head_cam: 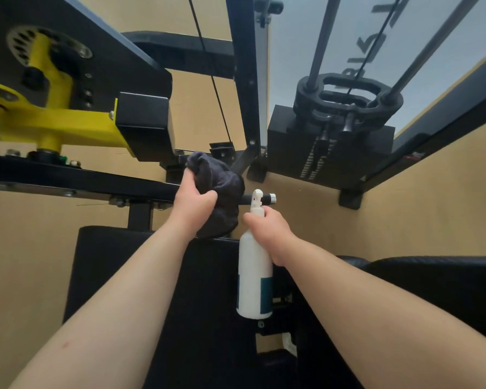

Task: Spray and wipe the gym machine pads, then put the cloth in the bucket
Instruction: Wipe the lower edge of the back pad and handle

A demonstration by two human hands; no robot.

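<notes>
My left hand [194, 204] grips a bunched dark grey cloth [219, 181] just above the far edge of a black machine pad [129, 265]. The cloth covers part of a black handle bar [264, 198]. My right hand [267, 228] holds a white spray bottle [254, 279] by its neck, nozzle up, hanging beside the pad's right edge. A second black pad [432, 284] lies at the lower right. No bucket is in view.
A yellow lever arm [54, 119] with a black block juts in from the left above a black frame rail [68, 178]. The weight stack [328, 147] with guide rods stands at the upper right. Tan floor surrounds the machine.
</notes>
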